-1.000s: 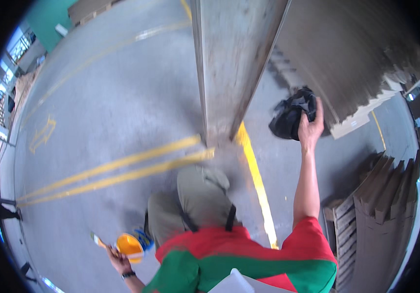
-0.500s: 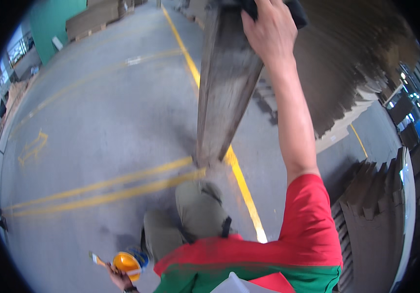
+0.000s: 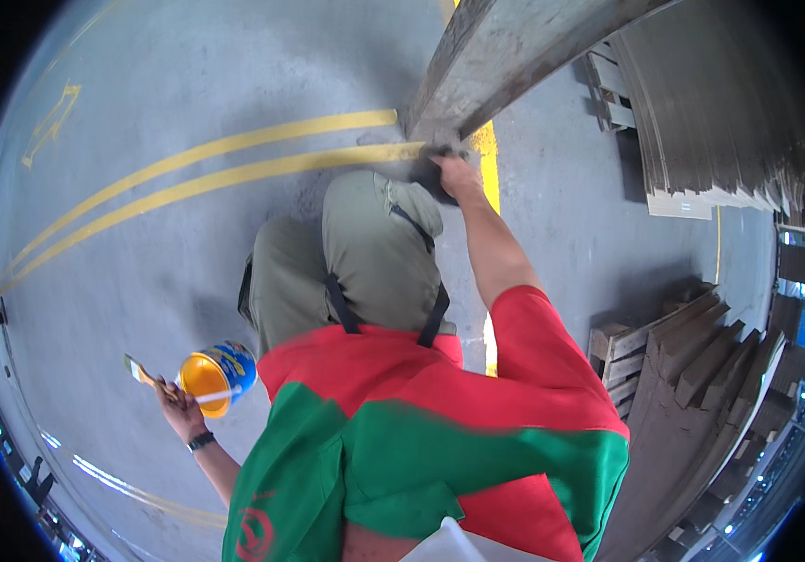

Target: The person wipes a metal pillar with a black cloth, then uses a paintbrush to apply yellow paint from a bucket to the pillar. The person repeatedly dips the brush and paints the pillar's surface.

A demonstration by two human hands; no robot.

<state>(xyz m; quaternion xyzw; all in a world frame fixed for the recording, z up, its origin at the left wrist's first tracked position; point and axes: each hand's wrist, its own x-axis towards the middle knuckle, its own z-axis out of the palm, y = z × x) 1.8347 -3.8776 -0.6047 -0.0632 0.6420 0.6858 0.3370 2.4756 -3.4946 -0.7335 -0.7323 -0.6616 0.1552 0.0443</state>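
Note:
Low on the left, my left hand (image 3: pixel 179 412) is closed around a paintbrush (image 3: pixel 147 377) with a wooden handle, its pale bristles pointing up and left. The same hand grips the white handle of a blue bucket (image 3: pixel 245 365) with a yellow-orange inside. My right hand (image 3: pixel 458 178) reaches down to the foot of a grey metal column (image 3: pixel 505 56). In it is a dark, blurred wad (image 3: pixel 428 180), perhaps a cloth or brush, close to the floor at the column's base. My bent knees lie between the two hands.
Yellow lines (image 3: pixel 262 169) run across the grey floor (image 3: pixel 234 84) to the column's base. On the right stand a tall stack of cardboard sheets (image 3: pixel 711 112) and a second stack (image 3: pixel 702 375) beside a wooden pallet (image 3: pixel 622 351).
My right hand has come down from high on the column to its foot with the dark wad. The view has tilted down. My left hand still holds the bucket and paintbrush.

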